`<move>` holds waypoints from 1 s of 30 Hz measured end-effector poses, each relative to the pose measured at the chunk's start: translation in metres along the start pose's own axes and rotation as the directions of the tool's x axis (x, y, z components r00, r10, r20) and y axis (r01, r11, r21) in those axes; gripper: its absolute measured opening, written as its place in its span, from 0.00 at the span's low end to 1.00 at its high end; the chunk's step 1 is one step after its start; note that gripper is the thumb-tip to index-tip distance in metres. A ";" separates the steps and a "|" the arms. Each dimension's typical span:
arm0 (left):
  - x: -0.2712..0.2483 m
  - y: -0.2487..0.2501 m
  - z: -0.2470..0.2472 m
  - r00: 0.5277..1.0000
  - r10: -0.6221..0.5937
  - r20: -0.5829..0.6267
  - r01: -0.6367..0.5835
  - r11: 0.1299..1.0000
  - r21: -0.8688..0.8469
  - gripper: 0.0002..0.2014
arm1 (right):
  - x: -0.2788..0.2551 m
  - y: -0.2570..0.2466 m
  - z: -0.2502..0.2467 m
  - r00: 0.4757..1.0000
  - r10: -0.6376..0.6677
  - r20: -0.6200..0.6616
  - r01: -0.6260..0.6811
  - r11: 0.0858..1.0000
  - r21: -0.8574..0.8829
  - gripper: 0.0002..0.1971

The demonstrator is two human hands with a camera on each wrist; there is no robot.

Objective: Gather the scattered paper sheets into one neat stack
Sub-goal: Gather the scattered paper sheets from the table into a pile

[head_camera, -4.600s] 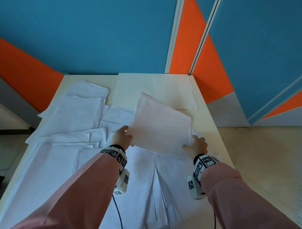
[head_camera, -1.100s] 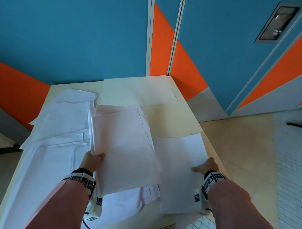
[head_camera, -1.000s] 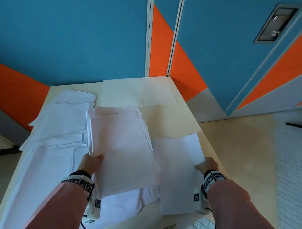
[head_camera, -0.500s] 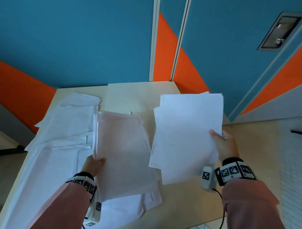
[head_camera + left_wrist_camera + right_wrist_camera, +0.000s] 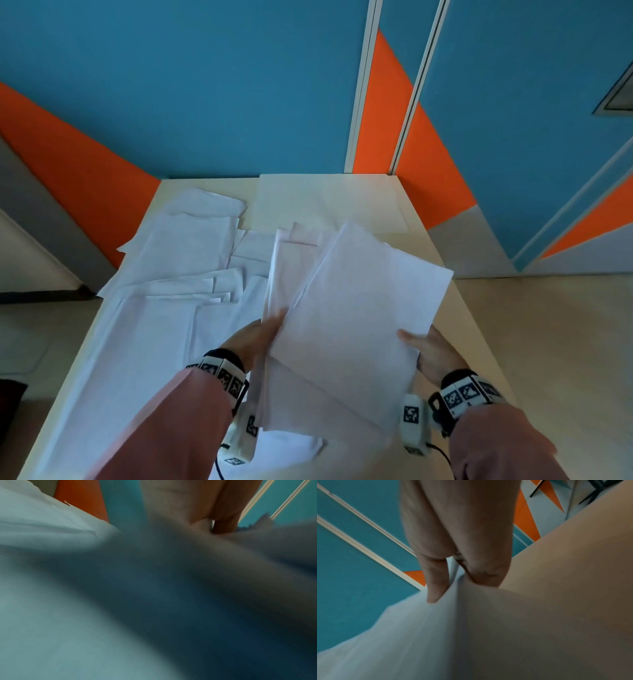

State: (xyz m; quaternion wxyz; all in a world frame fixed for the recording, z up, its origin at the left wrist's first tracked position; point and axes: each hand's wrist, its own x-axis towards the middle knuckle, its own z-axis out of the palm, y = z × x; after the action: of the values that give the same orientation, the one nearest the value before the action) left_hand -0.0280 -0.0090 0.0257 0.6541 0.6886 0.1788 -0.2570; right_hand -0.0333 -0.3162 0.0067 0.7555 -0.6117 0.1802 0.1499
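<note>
The right hand [image 5: 433,353] pinches a sheaf of white sheets [image 5: 363,308], thumb on top, laying it askew over the pinkish stack [image 5: 291,270] that the left hand [image 5: 255,339] grips at its 9 o'clock edge. Loose sheets [image 5: 178,260] cover the table [image 5: 462,318] toward 10 o'clock.

both hands [image 5: 255,337] [image 5: 433,353] forward, thumbs up, fingers curled in a grip
</note>
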 end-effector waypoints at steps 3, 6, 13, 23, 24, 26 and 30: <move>-0.003 0.001 0.001 0.999 0.035 0.042 -0.036 0.999 0.021 0.24 | -0.002 -0.002 0.004 0.999 -0.001 0.049 0.002 1.000 -0.028 0.38; -0.003 0.001 0.005 0.991 0.051 0.125 -0.053 0.999 0.009 0.29 | -0.005 -0.007 0.008 0.998 -0.002 0.056 0.005 0.999 -0.052 0.43; 0.000 -0.004 0.009 0.983 0.074 0.166 -0.064 0.996 -0.061 0.21 | -0.014 -0.005 0.009 0.987 0.154 0.040 -0.152 0.987 -0.051 0.21; 0.013 -0.033 -0.040 0.824 0.053 -0.565 0.375 0.696 0.612 0.42 | -0.017 -0.014 -0.026 0.981 -0.015 -0.196 -0.015 0.988 -0.152 0.18; 0.009 -0.033 -0.039 0.817 0.001 -0.576 0.444 0.637 0.630 0.49 | -0.018 -0.014 -0.031 0.974 -0.008 -0.225 -0.041 0.976 -0.212 0.18; 0.010 -0.038 -0.034 0.803 -0.043 -0.594 0.508 0.571 0.645 0.56 | -0.018 -0.014 -0.040 0.968 0.017 -0.249 -0.089 0.956 -0.278 0.23; 0.021 -0.046 -0.028 0.813 -0.078 -0.577 0.493 0.620 0.611 0.48 | -0.022 -0.022 -0.046 0.952 0.028 -0.305 -0.139 0.926 -0.350 0.16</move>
State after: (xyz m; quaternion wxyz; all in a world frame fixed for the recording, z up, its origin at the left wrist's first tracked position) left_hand -0.0348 0.0208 -0.0238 0.1980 0.8942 0.3326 -0.2252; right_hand -0.0468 -0.3659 0.0269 0.5852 -0.7494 0.2855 0.1206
